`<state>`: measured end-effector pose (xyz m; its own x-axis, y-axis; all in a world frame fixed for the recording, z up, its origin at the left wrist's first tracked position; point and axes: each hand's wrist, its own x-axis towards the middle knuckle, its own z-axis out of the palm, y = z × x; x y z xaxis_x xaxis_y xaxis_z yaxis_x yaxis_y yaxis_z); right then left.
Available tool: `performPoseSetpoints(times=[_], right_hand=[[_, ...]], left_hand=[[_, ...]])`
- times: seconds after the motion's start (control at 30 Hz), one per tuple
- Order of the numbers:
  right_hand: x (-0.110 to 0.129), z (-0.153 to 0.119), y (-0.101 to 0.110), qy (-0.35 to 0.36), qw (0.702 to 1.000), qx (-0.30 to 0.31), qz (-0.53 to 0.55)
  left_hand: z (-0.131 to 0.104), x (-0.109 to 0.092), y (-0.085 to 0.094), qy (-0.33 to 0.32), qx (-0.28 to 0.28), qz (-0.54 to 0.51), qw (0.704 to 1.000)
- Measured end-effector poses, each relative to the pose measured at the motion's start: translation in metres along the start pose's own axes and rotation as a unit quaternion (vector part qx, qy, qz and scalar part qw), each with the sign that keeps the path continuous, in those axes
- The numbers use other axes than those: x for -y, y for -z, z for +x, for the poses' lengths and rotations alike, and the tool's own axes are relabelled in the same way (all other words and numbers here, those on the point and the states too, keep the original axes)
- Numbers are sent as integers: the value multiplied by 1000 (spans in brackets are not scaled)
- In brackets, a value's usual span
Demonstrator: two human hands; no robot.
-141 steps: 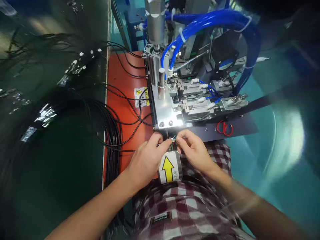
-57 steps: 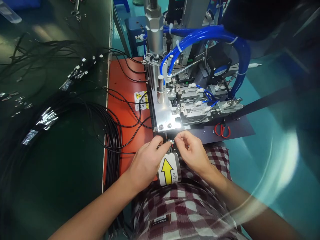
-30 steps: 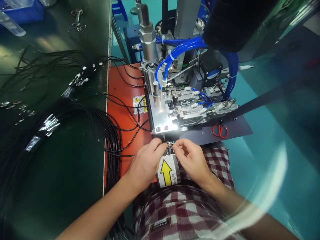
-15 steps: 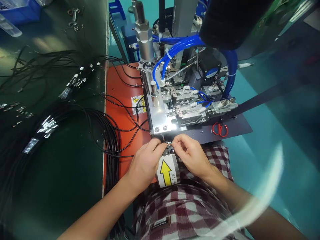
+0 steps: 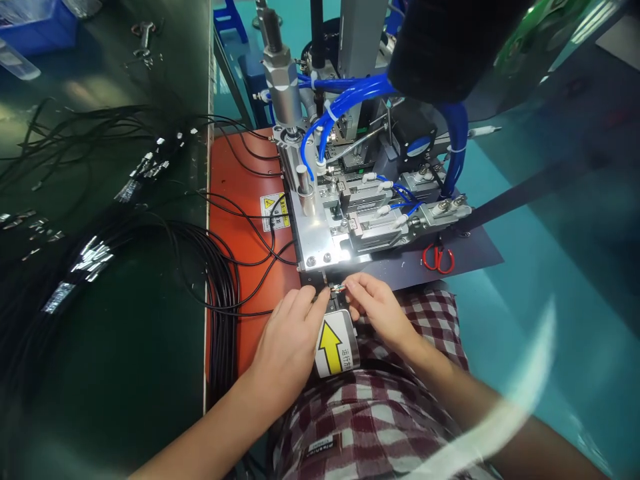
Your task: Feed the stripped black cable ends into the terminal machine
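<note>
Between the two grips, just beyond the arrow-marked plate, lies a small bunch of coloured wires. Its long axis runs crosswise, from the thumb side of the left hand to the fingertips of the right hand. Neither hand is clearly nearer: the left grip sits at one end of the bunch, the right grip at the other.

The left grip is narrow, palm down, thumb and forefinger close to the wires; what it presses on is hidden beneath it. The right grip is also narrow, thumb and forefinger nearly meeting at the wire tips; I cannot tell whether the tips are pinched or only just beside.

Straight ahead of both grips stands the metal fixture, its front edge near the fingertips. Left of the left grip, a black cable reaches under that hand from the coil at the tabletop edge. Ahead and to the right of the right grip are red-handled scissors, well apart from it.
</note>
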<state>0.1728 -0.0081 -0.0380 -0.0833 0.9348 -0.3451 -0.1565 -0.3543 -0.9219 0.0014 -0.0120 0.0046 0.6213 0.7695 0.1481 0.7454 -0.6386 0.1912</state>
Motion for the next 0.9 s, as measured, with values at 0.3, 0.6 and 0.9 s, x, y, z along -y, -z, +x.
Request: performPoseSetpoints(times=[0.3, 0.6, 0.9], right_hand=[[6, 1, -9, 15, 999, -27, -25], [3, 2, -9, 16, 999, -20, -37], [7, 1, -8, -57, 997, 25, 54]], left_hand=[[-1, 12, -7, -10, -42, -85, 995], [-2, 14, -6, -13, -37, -114, 993], [-1, 13, -6, -10, -32, -118, 993]])
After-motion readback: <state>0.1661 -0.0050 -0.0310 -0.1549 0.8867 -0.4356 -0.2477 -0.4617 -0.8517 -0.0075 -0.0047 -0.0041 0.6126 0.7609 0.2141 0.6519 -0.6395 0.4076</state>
